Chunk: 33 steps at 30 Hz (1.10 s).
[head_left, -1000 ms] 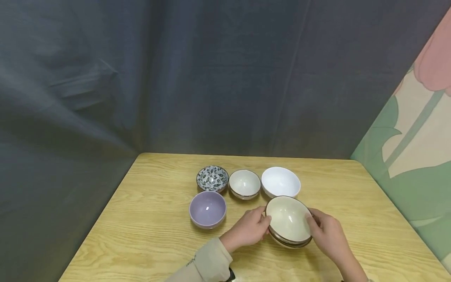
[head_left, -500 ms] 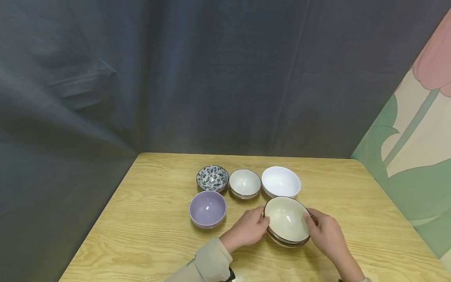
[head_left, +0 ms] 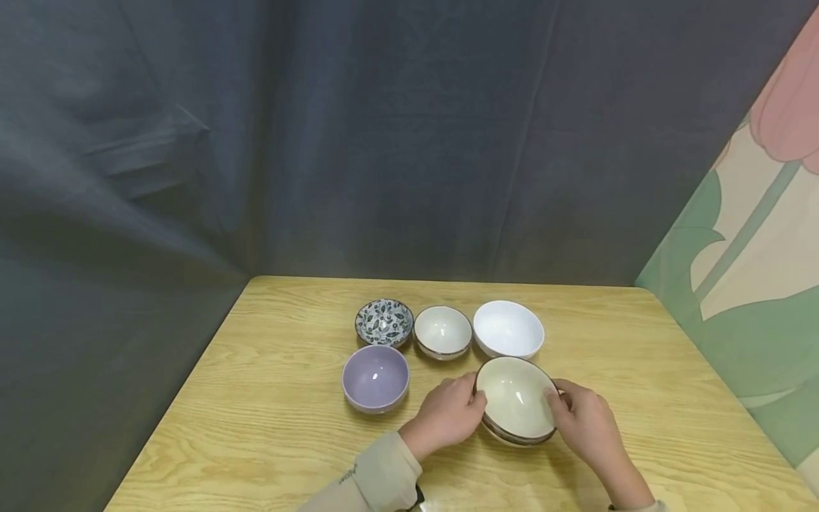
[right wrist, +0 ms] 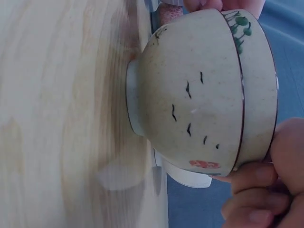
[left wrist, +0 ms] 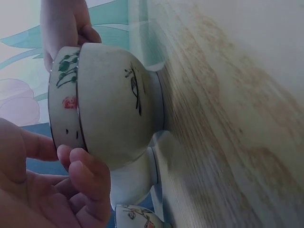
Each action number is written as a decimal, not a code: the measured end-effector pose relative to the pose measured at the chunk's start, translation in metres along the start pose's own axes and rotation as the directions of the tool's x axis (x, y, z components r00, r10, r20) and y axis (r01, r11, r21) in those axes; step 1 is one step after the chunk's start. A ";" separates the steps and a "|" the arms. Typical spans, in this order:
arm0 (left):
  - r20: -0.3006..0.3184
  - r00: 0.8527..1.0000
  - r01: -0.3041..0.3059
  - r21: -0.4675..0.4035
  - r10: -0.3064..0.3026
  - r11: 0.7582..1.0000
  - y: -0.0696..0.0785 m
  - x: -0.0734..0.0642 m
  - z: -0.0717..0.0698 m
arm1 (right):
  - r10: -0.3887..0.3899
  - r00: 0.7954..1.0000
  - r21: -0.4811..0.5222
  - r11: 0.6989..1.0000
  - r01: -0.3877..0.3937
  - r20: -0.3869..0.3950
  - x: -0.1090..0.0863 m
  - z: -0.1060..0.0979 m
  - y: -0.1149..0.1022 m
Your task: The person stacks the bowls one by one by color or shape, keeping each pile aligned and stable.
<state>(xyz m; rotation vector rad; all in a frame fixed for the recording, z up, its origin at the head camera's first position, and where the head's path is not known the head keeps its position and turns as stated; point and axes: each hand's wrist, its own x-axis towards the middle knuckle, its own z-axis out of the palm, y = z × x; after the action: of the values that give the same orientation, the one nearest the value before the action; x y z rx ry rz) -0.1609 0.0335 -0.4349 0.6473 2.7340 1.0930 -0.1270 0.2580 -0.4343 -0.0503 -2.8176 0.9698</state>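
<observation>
Two cream bowls with dark brown rims stand nested on the table. In the head view the upper cream bowl [head_left: 515,395] shows its glossy inside. My left hand [head_left: 448,412] pinches that bowl's rim at the left, thumb on top. Opposite, my right hand [head_left: 587,421] holds the rim at the right. The wrist views show small painted marks on the lower cream bowl [left wrist: 111,95] and a green sprig on the upper bowl [right wrist: 256,95]. The lower bowl's foot is down at the tabletop.
Behind the stack stand a white bowl [head_left: 508,329], a small off-white bowl with a brown rim [head_left: 443,332] and a floral-patterned bowl [head_left: 384,323]. A purple bowl [head_left: 376,378] is left of my left hand. A dark curtain [head_left: 397,142] hangs behind the wooden table [head_left: 256,427].
The nested bowls and both hands have shifted slightly to the left. The grip on the rim looks the same, and the other bowls keep their places.
</observation>
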 end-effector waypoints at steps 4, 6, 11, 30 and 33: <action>-0.025 0.999 0.025 0.034 -0.025 0.999 0.001 0.002 0.002 | -0.007 1.000 -0.013 1.000 0.007 0.003 0.001 -0.001 -0.002; -0.031 0.999 0.033 0.041 -0.031 0.999 0.001 0.002 0.003 | -0.001 1.000 -0.020 1.000 0.001 0.012 0.001 -0.001 -0.003; -0.048 0.998 0.037 0.073 -0.034 0.997 -0.001 0.003 0.007 | 0.014 0.999 -0.048 0.999 -0.012 0.041 0.003 -0.001 -0.004; -0.076 0.997 0.030 0.155 -0.018 0.987 0.001 0.003 0.014 | -0.007 0.999 -0.054 0.999 0.010 0.046 0.005 -0.001 -0.003; -0.066 0.997 0.041 0.166 -0.030 0.985 0.001 0.004 0.015 | 0.007 0.998 -0.051 0.999 -0.004 0.056 0.005 0.000 -0.003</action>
<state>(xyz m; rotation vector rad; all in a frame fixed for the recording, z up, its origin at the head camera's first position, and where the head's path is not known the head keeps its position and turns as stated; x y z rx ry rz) -0.1599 0.0452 -0.4446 0.5919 2.9031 0.8975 -0.1318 0.2563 -0.4315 -0.0377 -2.8947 0.9141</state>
